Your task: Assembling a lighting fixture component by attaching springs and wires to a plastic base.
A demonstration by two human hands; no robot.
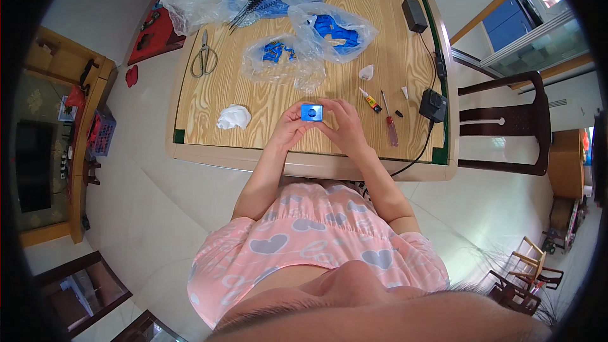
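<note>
Over the near part of the wooden table, both hands hold a small blue rectangular piece with a round dark mark in its middle. My left hand grips its left edge with closed fingers. The fingers of my right hand are bent around its right edge, thumb below. A small tube, yellow and black, lies right of my right hand, beside a screwdriver with a clear reddish handle. Left of my left hand rests a crumpled white tissue or bag.
Clear bags with small blue and brass-coloured parts and larger blue parts lie beyond my hands. Scissors are at the left. A black cube-shaped device with a cable and a black box stand right. A dark chair adjoins the table.
</note>
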